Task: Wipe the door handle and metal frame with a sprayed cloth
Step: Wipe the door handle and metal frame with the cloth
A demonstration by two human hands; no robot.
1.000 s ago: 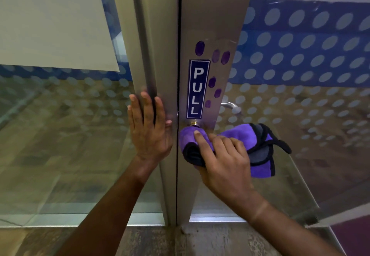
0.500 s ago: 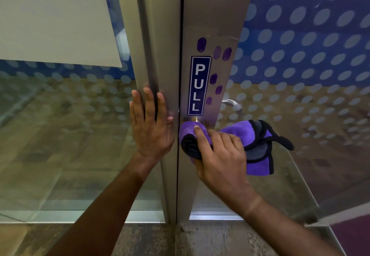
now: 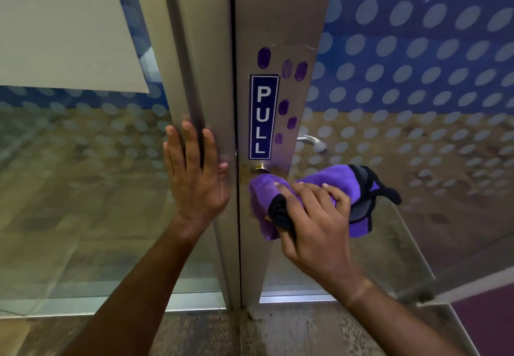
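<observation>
Up close, the person stood facing the metal frame (image 3: 281,22) of a glass door, both bare arms reaching forward. The left hand (image 3: 196,177) lay flat against the neighbouring metal post (image 3: 194,49), fingers straight and slightly apart, pointing upward, the thumb stretched toward the dark seam between post and door. It held nothing; it only pressed on the metal.

The right hand (image 3: 311,216) gripped a purple cloth (image 3: 336,180) with black edging, its fingers curled over the bunched fabric. The cloth was pressed against the frame just below a small brass fitting (image 3: 258,167), which itself sat directly under a blue sign reading PULL (image 3: 263,116). Whatever lay under the cloth was hidden from me. One end of the cloth bulged out to the left of the knuckles, touching the frame; the other end trailed off to the right, past the frame's edge and in front of the glass panel (image 3: 417,133), a black corner hanging loose.

Several purple oval marks (image 3: 300,71) dotted the frame above and beside the sign. A curved silver door handle (image 3: 310,141) showed through the glass on the far side, just right of the frame and above the cloth, apart from it. The glass carried rows of pale frosted dots over a blue band. A worn floor (image 3: 278,333) ran beneath the door.
</observation>
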